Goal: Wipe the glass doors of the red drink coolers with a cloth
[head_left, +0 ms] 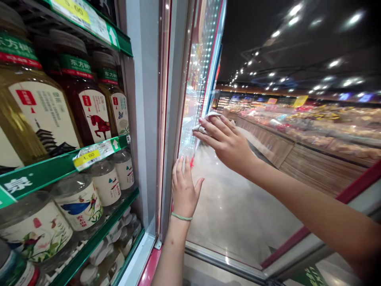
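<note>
My right hand (228,145) reaches in from the right with a white cloth (199,128) under its fingers, pressed against the glass of a cooler door. Most of the cloth is hidden beneath the fingers. Lower and to the left, my left hand (185,190) lies with fingers stretched and thumb apart, touching the door's hinge-side frame (174,115). It holds nothing. A thin green band (182,217) circles the left wrist.
On the left, cooler shelves hold large tea bottles (41,115) and clear bottles (80,200) behind green price rails (38,171). The swung-out door has a red-edged lower frame (297,238). Through its glass show a shiny floor (226,198) and wood-panelled display bins (312,167).
</note>
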The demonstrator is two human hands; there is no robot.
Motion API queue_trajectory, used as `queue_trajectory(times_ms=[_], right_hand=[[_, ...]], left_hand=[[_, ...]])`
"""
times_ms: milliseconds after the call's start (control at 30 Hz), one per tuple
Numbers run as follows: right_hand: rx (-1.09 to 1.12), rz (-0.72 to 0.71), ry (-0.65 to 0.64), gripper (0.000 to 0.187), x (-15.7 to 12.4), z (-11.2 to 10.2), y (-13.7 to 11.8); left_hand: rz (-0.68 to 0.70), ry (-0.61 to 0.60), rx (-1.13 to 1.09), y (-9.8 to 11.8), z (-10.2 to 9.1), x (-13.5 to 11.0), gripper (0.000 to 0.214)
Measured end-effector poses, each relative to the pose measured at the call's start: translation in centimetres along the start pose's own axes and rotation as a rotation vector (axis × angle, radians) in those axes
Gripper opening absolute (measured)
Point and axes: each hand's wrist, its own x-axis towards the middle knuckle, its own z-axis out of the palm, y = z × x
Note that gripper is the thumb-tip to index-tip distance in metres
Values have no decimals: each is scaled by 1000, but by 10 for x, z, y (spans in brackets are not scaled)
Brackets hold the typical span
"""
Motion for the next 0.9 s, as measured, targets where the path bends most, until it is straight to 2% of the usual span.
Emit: queue_trajectory(times_ms=[167, 300, 367, 500, 567, 700, 833, 900], right_hand=[[88, -118, -54, 57, 12, 11, -4], [99, 41, 3, 63, 15, 18, -11], [107, 31, -9, 63, 10, 23, -21], [122, -82, -94, 63, -10, 31, -39], [116, -41, -83, 63, -15, 34, -45], [102, 81, -38, 62, -18, 41, -58], [163, -29, -119, 62, -36, 42, -68], [174, -22, -121, 66, -43, 39, -65]], left_hand=[[-9, -1, 1, -3, 1, -7, 89], [-9, -40, 6, -10, 2, -20, 84], [-6, -51, 0, -15, 3, -31, 83], [8, -85, 19, -26, 5, -53, 84], [17, -123, 40, -30, 5, -60, 84], [56, -204, 48, -38, 0, -64, 83], [97, -238, 42, -42, -7, -62, 76], [108, -241, 34, -43, -10, -61, 72]])
